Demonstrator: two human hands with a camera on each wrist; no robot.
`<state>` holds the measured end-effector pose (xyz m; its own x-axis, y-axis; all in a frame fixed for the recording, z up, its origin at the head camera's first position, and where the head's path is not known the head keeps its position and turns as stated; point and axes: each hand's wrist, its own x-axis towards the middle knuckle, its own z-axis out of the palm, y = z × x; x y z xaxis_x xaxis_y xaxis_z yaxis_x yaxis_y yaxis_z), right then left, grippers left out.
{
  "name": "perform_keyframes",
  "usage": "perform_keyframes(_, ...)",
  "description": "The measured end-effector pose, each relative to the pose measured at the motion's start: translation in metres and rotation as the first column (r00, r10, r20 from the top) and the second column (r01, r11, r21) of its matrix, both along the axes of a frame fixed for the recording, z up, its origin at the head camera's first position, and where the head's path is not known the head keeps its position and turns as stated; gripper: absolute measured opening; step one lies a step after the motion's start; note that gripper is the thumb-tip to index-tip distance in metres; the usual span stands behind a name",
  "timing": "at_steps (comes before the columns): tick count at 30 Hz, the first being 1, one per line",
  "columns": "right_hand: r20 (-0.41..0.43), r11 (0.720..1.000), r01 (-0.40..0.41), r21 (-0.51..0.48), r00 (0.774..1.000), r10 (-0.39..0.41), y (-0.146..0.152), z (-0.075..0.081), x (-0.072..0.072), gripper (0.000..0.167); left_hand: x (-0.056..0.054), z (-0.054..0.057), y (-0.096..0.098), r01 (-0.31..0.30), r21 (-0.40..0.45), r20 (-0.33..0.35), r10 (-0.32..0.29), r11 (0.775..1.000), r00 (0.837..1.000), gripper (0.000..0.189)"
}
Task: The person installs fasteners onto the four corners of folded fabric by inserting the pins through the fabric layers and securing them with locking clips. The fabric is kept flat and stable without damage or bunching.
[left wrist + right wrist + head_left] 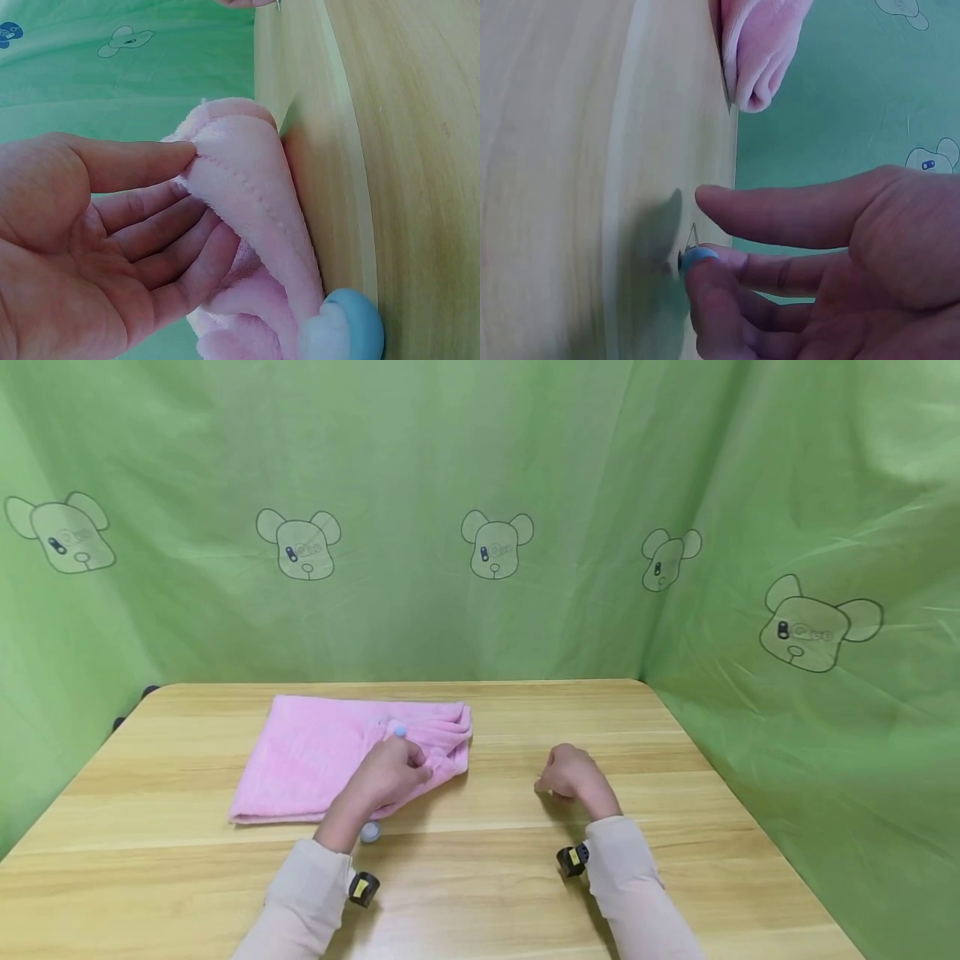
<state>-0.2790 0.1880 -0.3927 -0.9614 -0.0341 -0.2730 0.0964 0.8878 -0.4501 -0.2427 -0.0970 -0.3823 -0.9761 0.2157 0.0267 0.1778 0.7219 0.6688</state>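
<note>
A folded pink plush cloth (pixel 300 760) lies on the table's left half, its right end bunched in folds. My left hand (pixel 390 772) pinches the cloth's near right edge between thumb and fingers; the seam (pixel 247 187) shows in the left wrist view. On the cloth beyond that hand sits a small light-blue cap (pixel 400 731). A round blue-and-white cap (pixel 371 832) rests on the table by my left wrist. To the right of the cloth, my right hand (pixel 573 772) holds a small blue-capped pin (pixel 697 257) low over the table among its curled fingers, thumb apart.
The wooden table (pixel 465 893) has a light wood grain. Green curtain (pixel 405 627) printed with bear heads hangs behind and along both sides. Each wrist carries a small black camera, such as the left camera (pixel 363 888) and right camera (pixel 573 860).
</note>
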Motion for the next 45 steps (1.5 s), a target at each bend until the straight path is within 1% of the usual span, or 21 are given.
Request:
perform_keyframes(7,0.004,1.000,-0.001,-0.001,1.000,0.001,0.000,-0.005,-0.002,0.017,0.000,-0.001,0.000,0.000,-0.002,-0.011,0.000,1.000,1.000,0.019)
perform_keyframes(11,-0.008,1.000,-0.007,0.019,1.000,0.007,0.000,-0.007,-0.003,0.015,0.000,-0.001,0.000,-0.001,-0.001,-0.020,0.001,1.000,1.000,0.019)
perform_keyframes(14,-0.029,1.000,-0.011,0.011,1.000,0.011,0.000,-0.007,-0.003,0.018,0.000,-0.001,0.000,0.000,0.002,-0.020,0.000,1.000,1.000,0.019)
perform_keyframes(17,-0.061,0.999,-0.014,-0.029,0.998,0.012,-0.002,-0.007,-0.003,0.022,0.000,-0.001,0.000,-0.011,0.006,-0.016,0.011,1.000,1.000,0.014)
perform_keyframes(19,-0.083,0.996,-0.016,-0.087,0.997,0.009,-0.005,-0.007,-0.004,0.021,0.000,0.000,-0.001,-0.022,0.011,-0.010,0.022,1.000,1.000,0.009)
perform_keyframes(21,-0.098,0.986,-0.019,-0.165,0.995,0.003,-0.008,-0.007,-0.004,0.016,0.000,0.000,-0.001,-0.029,0.014,-0.010,0.030,0.999,1.000,0.007)
perform_keyframes(23,-0.113,0.968,-0.026,-0.249,0.994,-0.002,-0.013,-0.006,-0.004,0.011,0.000,0.000,-0.002,-0.033,0.015,-0.006,0.033,0.999,0.999,0.007)
perform_keyframes(24,-0.114,0.954,-0.027,-0.297,0.993,-0.008,-0.016,-0.006,-0.003,0.010,0.000,0.000,-0.002,-0.035,0.015,-0.004,0.035,0.999,0.999,0.007)
perform_keyframes(28,-0.127,0.890,-0.043,-0.455,0.992,-0.017,-0.028,-0.004,-0.001,0.011,0.000,0.001,-0.001,-0.044,0.024,-0.001,0.044,0.999,0.999,0.008)
perform_keyframes(30,-0.123,0.850,-0.064,-0.522,0.992,-0.001,-0.036,-0.004,0.000,0.013,0.000,0.001,-0.001,-0.043,0.036,-0.005,0.044,0.998,0.999,0.010)
perform_keyframes(32,-0.113,0.818,-0.089,-0.569,0.993,0.029,-0.042,-0.004,0.002,0.016,-0.001,0.001,-0.001,-0.041,0.056,-0.009,0.042,0.998,0.999,0.011)
perform_keyframes(35,-0.070,0.768,-0.106,-0.632,0.994,0.079,-0.051,-0.005,0.004,0.020,-0.002,0.001,-0.001,-0.046,0.086,-0.012,0.047,0.995,0.999,0.012)
perform_keyframes(36,-0.058,0.755,-0.110,-0.646,0.994,0.094,-0.054,-0.005,0.005,0.021,-0.002,0.000,-0.001,-0.049,0.097,-0.009,0.050,0.994,0.999,0.012)
perform_keyframes(39,-0.029,0.724,-0.116,-0.680,0.991,0.132,-0.062,-0.008,0.008,0.023,-0.003,0.000,0.000,-0.064,0.116,0.009,0.063,0.991,0.998,0.011)
perform_keyframes(42,-0.018,0.706,-0.128,-0.697,0.987,0.161,-0.070,-0.009,0.012,0.024,-0.003,0.000,0.001,-0.066,0.127,0.021,0.064,0.990,0.998,0.010)
perform_keyframes(45,-0.015,0.692,-0.139,-0.708,0.983,0.182,-0.075,-0.010,0.016,0.026,-0.003,0.000,0.001,-0.066,0.129,0.016,0.064,0.989,0.998,0.010)
